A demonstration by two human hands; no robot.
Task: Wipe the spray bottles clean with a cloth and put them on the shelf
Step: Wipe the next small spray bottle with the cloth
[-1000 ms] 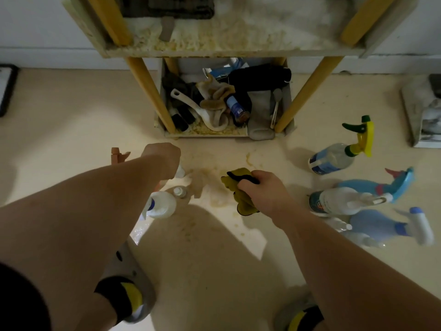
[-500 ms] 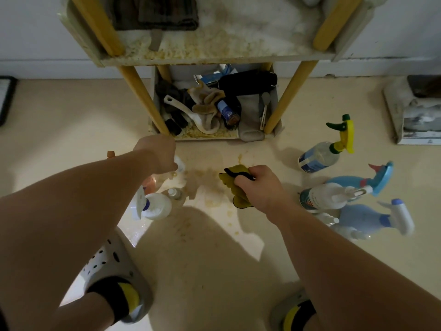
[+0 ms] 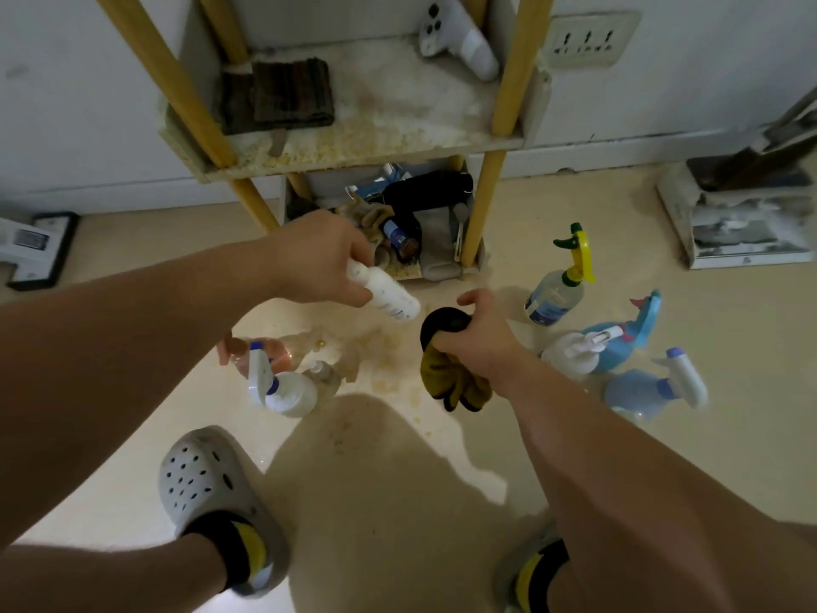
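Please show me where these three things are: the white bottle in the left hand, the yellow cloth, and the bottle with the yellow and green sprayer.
white bottle point(image 3: 389, 294), head view, on its body.
yellow cloth point(image 3: 451, 382), head view, on the hanging part.
bottle with yellow and green sprayer point(image 3: 552, 294), head view, on its clear body.

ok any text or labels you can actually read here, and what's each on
None can be read.
White bottle in the left hand: dark print, too blurred.
Clear spray bottle with the yellow trigger: blue label, too small.
Small can on the bottom shelf: blue label, illegible.
Device at far left: label, blurred.
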